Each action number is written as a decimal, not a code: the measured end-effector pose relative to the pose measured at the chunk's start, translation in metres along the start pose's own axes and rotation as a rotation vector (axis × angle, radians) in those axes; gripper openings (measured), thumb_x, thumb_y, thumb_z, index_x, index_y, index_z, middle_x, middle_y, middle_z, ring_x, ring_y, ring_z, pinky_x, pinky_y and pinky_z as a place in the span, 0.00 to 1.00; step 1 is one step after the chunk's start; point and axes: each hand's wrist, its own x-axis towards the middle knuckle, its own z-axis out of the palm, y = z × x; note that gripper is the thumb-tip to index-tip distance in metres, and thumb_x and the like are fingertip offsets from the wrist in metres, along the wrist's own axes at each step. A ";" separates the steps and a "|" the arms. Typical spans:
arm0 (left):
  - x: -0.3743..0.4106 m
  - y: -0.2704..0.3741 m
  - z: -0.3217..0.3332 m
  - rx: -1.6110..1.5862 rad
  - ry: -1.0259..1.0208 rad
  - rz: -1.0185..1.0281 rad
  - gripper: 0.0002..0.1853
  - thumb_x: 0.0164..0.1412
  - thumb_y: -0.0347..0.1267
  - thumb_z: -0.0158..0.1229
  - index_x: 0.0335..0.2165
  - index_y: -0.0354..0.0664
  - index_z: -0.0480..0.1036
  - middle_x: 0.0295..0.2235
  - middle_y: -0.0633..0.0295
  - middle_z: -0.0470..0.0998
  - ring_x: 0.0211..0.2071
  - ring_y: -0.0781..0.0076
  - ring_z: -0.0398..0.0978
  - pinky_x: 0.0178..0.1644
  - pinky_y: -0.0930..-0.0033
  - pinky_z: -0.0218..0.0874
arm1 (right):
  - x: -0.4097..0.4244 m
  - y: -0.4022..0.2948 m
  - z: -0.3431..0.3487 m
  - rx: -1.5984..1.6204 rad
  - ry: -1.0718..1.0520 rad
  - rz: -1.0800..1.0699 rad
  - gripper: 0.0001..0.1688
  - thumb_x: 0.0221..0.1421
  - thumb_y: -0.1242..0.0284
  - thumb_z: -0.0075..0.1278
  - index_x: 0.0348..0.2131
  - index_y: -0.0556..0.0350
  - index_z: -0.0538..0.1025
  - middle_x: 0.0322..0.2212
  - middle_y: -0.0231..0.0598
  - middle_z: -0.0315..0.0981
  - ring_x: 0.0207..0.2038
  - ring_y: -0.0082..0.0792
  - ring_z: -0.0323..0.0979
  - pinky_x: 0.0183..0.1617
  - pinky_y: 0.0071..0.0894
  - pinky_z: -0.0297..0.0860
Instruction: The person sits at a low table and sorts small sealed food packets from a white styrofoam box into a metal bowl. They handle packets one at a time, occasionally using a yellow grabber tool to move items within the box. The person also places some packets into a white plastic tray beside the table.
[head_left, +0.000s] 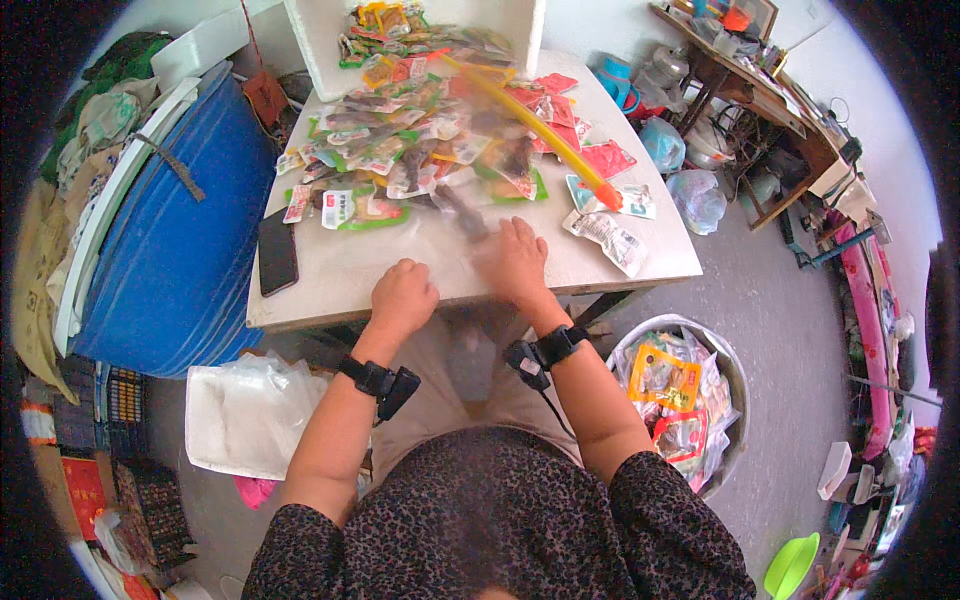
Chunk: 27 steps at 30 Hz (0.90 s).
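Note:
A heap of small sealed snack pouches (405, 135) covers the back of the white table (337, 277). My left hand (405, 294), fingers curled, rests near the front edge; whether anything is inside it cannot be seen. My right hand (516, 259) is over the table, partly blurred, with a blurred dark pouch (461, 214) just beyond its fingers; contact cannot be told. A yellow stick with orange ends (551, 139) lies slanting over the heap's right side. Near its lower end are a teal-and-white pouch (637, 201) and a whitish pouch (607, 238). Both wrists wear black strapped devices.
A phone (278, 255) lies at the table's left edge. A white foam box (304, 45) with pouches stands at the back. A metal basin (739, 405) of pouches is on the floor at right. A blue barrel (187, 225) and a white foam container (225, 427) stand left.

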 end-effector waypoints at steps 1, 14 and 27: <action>-0.001 0.000 -0.001 -0.019 -0.029 -0.032 0.10 0.40 0.32 0.47 0.22 0.35 0.66 0.26 0.51 0.67 0.30 0.52 0.66 0.34 0.56 0.58 | 0.005 0.001 -0.004 -0.018 -0.057 0.043 0.22 0.34 0.61 0.50 0.30 0.55 0.71 0.42 0.45 0.59 0.49 0.42 0.53 0.50 0.49 0.47; -0.008 0.003 0.003 -0.043 0.122 0.020 0.10 0.43 0.33 0.48 0.21 0.36 0.66 0.24 0.51 0.67 0.29 0.52 0.66 0.32 0.55 0.58 | 0.006 0.026 -0.002 0.442 -0.225 0.077 0.15 0.38 0.65 0.48 0.25 0.58 0.71 0.26 0.44 0.67 0.33 0.43 0.65 0.36 0.39 0.60; -0.009 -0.002 0.009 -0.152 0.072 -0.130 0.09 0.48 0.33 0.44 0.23 0.37 0.65 0.24 0.51 0.67 0.29 0.52 0.65 0.33 0.56 0.57 | -0.026 0.035 -0.055 1.332 -0.150 0.454 0.03 0.46 0.76 0.45 0.25 0.57 0.68 0.22 0.31 0.67 0.24 0.21 0.64 0.29 0.18 0.61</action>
